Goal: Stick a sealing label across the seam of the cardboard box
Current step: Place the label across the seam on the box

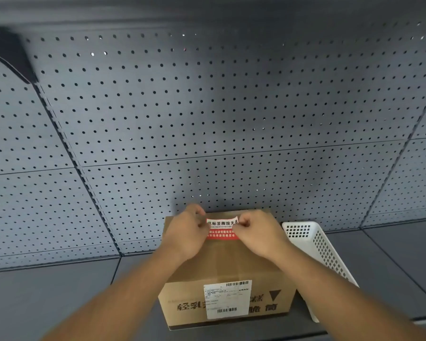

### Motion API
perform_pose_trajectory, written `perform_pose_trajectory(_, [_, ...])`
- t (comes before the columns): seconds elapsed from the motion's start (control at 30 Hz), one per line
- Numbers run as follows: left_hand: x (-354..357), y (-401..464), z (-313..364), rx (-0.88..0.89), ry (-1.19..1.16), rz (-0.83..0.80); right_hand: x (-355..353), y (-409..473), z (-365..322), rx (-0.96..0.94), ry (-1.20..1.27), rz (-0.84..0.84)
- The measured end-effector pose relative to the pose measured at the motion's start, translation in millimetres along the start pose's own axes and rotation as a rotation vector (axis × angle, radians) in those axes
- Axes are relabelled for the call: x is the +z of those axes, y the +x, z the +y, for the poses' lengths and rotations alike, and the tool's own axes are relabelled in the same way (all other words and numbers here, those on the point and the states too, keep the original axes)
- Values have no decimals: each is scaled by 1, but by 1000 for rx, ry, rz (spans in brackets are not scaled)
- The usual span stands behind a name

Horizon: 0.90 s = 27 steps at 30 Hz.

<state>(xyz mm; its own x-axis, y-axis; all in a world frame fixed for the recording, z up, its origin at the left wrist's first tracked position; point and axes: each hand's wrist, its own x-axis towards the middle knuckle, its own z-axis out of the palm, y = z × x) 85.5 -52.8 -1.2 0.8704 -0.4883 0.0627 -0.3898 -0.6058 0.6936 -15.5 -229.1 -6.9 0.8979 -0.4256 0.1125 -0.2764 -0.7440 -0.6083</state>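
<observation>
Label (222, 229) was pinched at its ends by left hand (187, 233) and right hand (258, 235), stretched flat over the far top of the box (228, 271), presumably for lining up across the seam

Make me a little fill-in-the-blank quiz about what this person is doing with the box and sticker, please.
1. Both hands hold a red and white ____ over the top of the cardboard box.
2. The left hand pinches its left end; the right hand pinches its ____ end.
3. The white basket sits to the ____ of the box.
4. The wall behind is a grey ____ full of holes.

Missing words: label; right; right; pegboard
</observation>
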Motion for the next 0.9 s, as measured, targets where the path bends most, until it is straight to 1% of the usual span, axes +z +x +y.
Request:
perform_pose_trajectory(0.13, [7, -4, -4, 106, 166, 9, 5, -6, -1, -63, -102, 25])
perform_pose_trajectory(0.23, [8, -5, -2, 119, 248, 14, 6, -7, -4, -63, -152, 19])
perform_pose_trajectory(0.37, [9, -3, -2, 69, 222, -41, 10, 2, 4, 3, -30, -10])
perform_pose_trajectory(0.5, [4, 3, -1, -12, 121, -92, 12, 8, 10, 32, 10, -17])
perform_pose_trajectory(0.57, [2, 4, -1, -32, 114, -100, 14, 9, 14, 15, 2, -17])
perform_pose_trajectory(0.67, [2, 5, -4, -37, 99, -113, 16, 6, 17, -38, -80, -12])
perform_pose_trajectory(0.8, [5, 6, -9, -38, 62, -127, 11, 8, 11, -22, -44, 6])
perform_pose_trajectory(0.9, [6, 6, -10, -17, 64, -139, 9, 7, 5, -24, -75, -19])
